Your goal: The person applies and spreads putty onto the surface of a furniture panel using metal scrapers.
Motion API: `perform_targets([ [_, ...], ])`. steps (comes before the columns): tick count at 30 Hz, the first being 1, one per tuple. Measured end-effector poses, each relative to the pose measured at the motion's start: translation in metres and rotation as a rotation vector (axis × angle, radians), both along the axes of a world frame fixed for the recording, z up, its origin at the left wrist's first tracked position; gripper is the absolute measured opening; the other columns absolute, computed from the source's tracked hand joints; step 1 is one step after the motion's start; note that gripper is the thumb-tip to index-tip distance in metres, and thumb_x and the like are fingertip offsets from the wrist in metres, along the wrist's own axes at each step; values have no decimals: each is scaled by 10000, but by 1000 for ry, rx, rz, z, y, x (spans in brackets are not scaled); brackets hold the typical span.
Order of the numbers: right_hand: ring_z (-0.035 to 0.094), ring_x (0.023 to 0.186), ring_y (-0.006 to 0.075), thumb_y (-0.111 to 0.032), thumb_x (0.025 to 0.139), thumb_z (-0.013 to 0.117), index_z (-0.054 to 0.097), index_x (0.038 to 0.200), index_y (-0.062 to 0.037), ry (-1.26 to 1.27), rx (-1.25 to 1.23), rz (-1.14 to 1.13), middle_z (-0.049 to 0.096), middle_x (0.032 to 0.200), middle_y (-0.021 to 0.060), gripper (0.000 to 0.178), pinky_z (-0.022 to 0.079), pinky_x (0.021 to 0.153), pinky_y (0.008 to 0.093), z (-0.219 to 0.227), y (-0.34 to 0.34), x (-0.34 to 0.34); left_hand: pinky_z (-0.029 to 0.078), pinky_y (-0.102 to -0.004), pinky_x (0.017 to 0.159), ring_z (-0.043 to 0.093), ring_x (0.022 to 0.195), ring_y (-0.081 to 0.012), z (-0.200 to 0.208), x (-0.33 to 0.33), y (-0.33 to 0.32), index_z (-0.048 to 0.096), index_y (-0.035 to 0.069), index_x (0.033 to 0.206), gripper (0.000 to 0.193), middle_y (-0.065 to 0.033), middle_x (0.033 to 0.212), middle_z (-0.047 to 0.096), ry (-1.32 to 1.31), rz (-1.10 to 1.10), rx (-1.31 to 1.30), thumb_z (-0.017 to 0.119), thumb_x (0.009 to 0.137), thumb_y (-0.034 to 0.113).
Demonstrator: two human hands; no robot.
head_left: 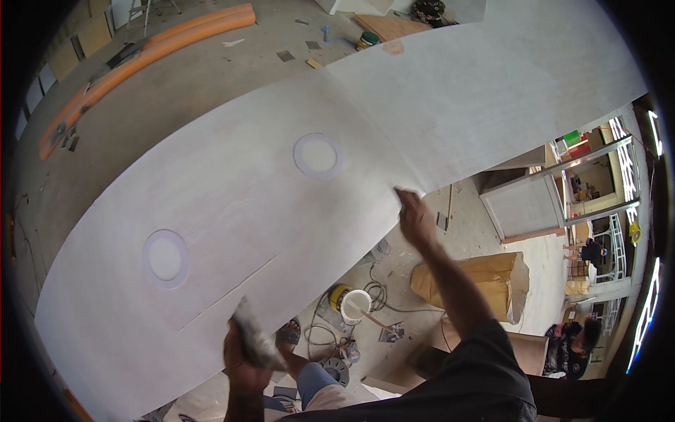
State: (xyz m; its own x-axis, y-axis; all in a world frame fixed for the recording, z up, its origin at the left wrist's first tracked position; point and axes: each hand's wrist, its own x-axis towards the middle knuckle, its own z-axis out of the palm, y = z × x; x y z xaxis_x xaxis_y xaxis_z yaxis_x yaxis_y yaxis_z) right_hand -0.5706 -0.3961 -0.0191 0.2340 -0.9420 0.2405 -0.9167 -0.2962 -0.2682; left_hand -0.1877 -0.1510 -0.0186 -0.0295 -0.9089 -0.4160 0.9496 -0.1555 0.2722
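Gripping a pale, dusty tool (254,337), the left hand (246,369) in the head view is wrapped around its side, at the near edge of the white panel (246,183); contact between tool and panel cannot be told. The right hand (416,218) has its fingers stretched out by that edge, with nothing visible in it; whether it touches is unclear. The tool looks light and stiff, perhaps slippery with dust, and is best held around its middle. The panel seems stiff but awkwardly large, its thin edge likely to chip.

Counted: one tool, two round discs (318,155) and one thin line (228,292) on the panel; beyond it, one bucket (351,304), one paper bag (485,281), two orange tubes (162,63).
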Motion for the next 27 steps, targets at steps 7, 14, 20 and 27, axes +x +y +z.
perform_targets([
  [7,554,1244,346,-47,887,447,566,1336,-163,293,306,-510,573,1351,141,479,450,1043,451,-40,-88,-84,512,-189,713,593,867,-123,-70,63,111,429,49,1420,377,-27,1039,593,-1779,-156,191,417,1061,162],
  [14,410,1389,337,22,806,379,480,1448,-187,116,297,-286,463,1483,159,683,319,1171,438,-110,-118,-178,385,-200,391,484,501,-52,7,68,75,543,101,1151,286,36,749,581,-324,334,712,404,1075,339],
  [20,565,1222,386,-191,889,456,521,1403,-131,416,355,-395,584,1334,198,521,449,1010,499,-113,-107,-157,359,-201,340,500,429,-63,9,88,75,549,116,1044,328,-3,649,580,-322,331,622,387,1077,399],
  [27,614,1142,374,-281,924,483,590,1334,-188,331,430,-420,630,1265,150,434,482,962,502,-104,19,12,424,-204,369,615,516,-85,11,155,121,567,88,1069,322,-36,723,652,-210,394,491,402,1078,364],
])
